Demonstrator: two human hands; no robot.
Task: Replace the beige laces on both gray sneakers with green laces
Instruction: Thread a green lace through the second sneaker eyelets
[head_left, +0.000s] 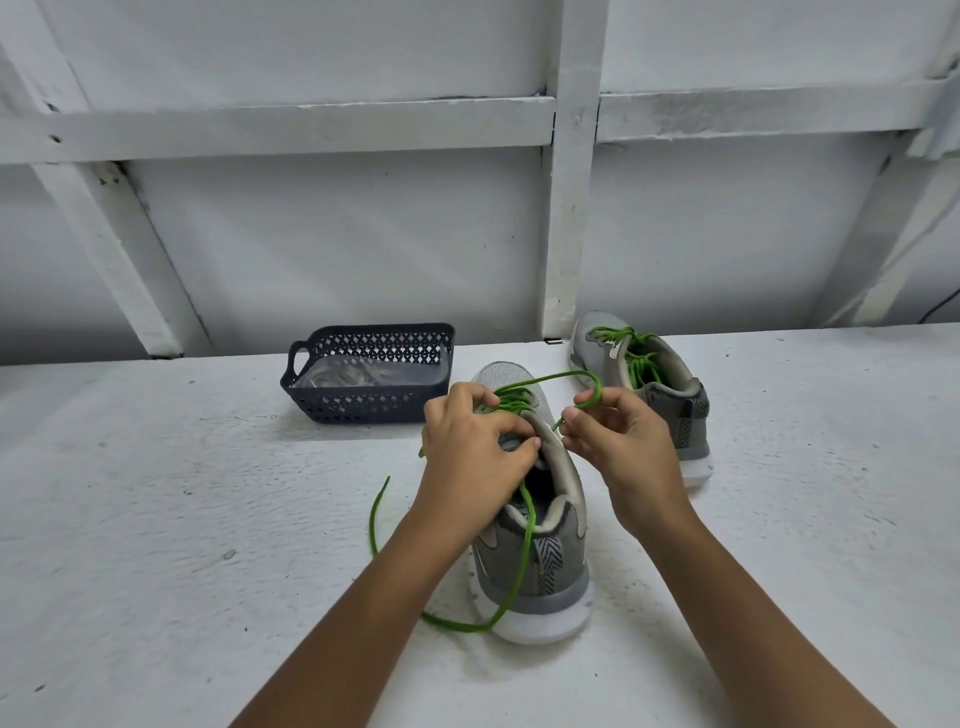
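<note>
A gray sneaker stands in front of me on the white table, heel toward me, partly threaded with a green lace. My left hand grips the shoe's tongue and eyelet edge with curled fingers. My right hand pinches a loop of the same green lace to the right of the shoe's collar. One lace end trails over the heel and curls across the table on the left. A second gray sneaker with green lacing stands behind to the right.
A dark perforated plastic basket sits at the back left of the table, with beige laces inside. The white table meets a white panelled wall with wooden battens behind.
</note>
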